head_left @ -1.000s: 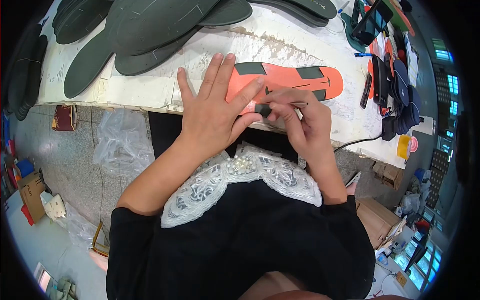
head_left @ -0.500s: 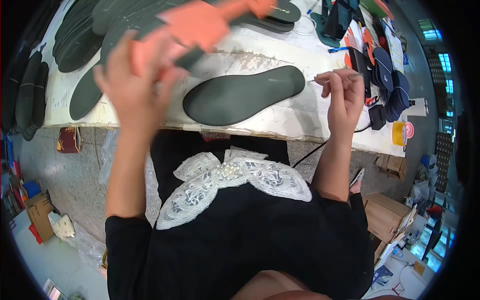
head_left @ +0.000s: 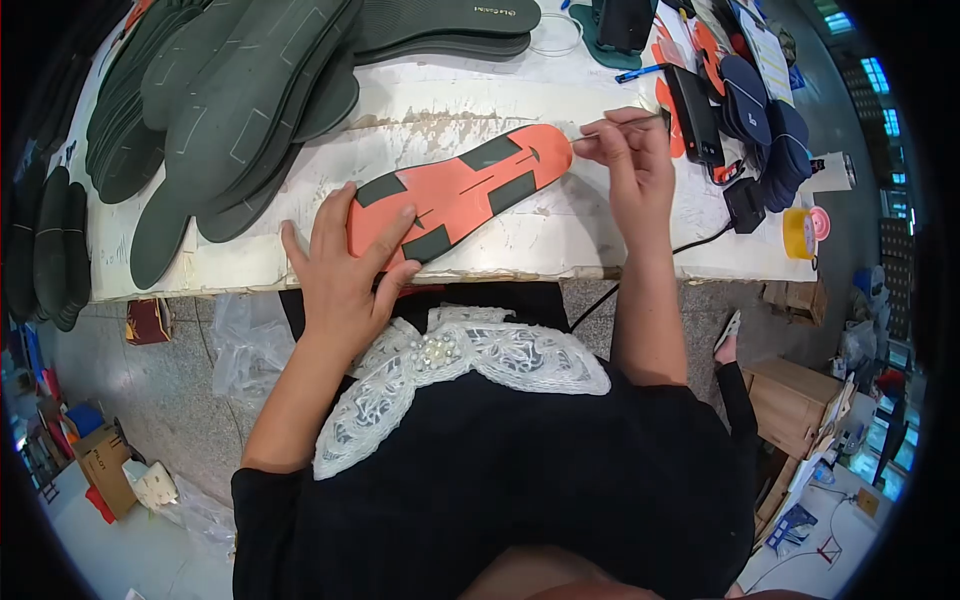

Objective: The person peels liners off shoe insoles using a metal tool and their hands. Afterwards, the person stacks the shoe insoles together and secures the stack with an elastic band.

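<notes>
An orange cut-out template (head_left: 462, 188) lies on a dark grey insole (head_left: 513, 193), which shows through the template's openings. My left hand (head_left: 345, 258) rests with spread fingers on the wide end of the template, near the table's front edge. At the narrow end, my right hand (head_left: 642, 172) pinches a thin pen-like tool (head_left: 588, 138), its tip close to the template's rounded edge. Most of the tool is hidden by my fingers, so its exact kind is unclear.
Stacks of dark insoles (head_left: 225, 110) stand at the left, with more insoles (head_left: 445, 30) at the back. To the right are a black power bank-like box (head_left: 695, 115), a cable plug (head_left: 744, 205), dark blue insoles (head_left: 785, 145) and yellow tape (head_left: 797, 234).
My left hand has brought the orange template down from above the table onto the insole and now lies spread on it. My right hand still pinches the thin tool, slightly further left.
</notes>
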The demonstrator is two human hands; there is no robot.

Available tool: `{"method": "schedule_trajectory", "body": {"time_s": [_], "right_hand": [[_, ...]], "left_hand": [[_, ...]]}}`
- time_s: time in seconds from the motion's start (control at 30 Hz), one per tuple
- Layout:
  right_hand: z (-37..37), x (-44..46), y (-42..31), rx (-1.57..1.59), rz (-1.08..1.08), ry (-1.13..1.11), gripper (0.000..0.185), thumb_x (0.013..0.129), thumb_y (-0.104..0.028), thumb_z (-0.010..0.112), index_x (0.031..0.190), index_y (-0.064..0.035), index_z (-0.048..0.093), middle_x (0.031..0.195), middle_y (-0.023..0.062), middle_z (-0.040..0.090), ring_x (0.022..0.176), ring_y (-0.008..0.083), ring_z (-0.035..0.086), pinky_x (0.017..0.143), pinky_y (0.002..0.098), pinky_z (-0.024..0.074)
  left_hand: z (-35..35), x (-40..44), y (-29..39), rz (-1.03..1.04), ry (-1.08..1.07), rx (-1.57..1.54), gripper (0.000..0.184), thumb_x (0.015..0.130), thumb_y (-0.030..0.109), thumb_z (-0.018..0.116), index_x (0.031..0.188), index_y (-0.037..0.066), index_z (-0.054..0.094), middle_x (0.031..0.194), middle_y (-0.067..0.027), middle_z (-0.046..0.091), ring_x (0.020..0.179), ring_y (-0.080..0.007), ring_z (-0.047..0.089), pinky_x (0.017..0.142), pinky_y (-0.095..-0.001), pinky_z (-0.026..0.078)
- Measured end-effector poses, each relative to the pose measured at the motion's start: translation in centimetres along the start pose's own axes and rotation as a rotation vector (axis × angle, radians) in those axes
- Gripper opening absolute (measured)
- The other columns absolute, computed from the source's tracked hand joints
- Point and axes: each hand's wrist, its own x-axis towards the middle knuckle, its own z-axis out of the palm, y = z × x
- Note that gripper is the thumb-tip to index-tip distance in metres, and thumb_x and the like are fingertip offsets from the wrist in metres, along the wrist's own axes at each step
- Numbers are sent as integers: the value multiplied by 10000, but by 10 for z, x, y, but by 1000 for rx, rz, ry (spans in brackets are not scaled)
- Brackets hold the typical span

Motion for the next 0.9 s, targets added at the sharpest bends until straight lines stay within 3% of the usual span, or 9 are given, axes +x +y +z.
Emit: {"method": "schedule_trajectory", "body": {"time_s": [0.23,0.37,0.53,0.73,0.9], "right_hand": [[16,0,11,-13,18,-132,83,979,-17,571,1057,7,588,922,88,690,754,133,674,702,230,525],[42,-5,5,-23,-42,-379,60,953,-14,586,1007,-14,613,863,61,688,679,119,635,634,232,476],[56,-2,-1,-113,63,-503,97,968,23,535,1018,-2,614,902,85,692,738,124,618,710,220,494],[46,1,-8,-238,75,-350,100,958,26,547,1011,-4,626,889,72,703,719,120,606,690,220,483],[38,-3,7,-271,-7,-206,49,936,-17,590,932,-33,637,802,47,670,639,127,601,599,236,445]], "left_hand": [[-2,1,2,-17,-13,16,475,920,477,626,1364,306,636,1505,-192,402,1360,-378,417,1030,-762,169],[-1,1,2,-24,-22,17,481,921,481,625,1368,306,632,1505,-189,402,1354,-379,418,1035,-754,168],[0,0,2,-34,-32,27,502,923,501,614,1390,316,613,1538,-197,382,1399,-392,385,1050,-756,163],[5,-2,2,-35,-4,64,518,930,519,595,1409,324,594,1575,-199,354,1454,-404,332,1060,-765,163],[5,-3,3,-49,-36,92,522,937,529,577,1420,332,582,1597,-199,334,1487,-409,289,1060,-776,166]]}}
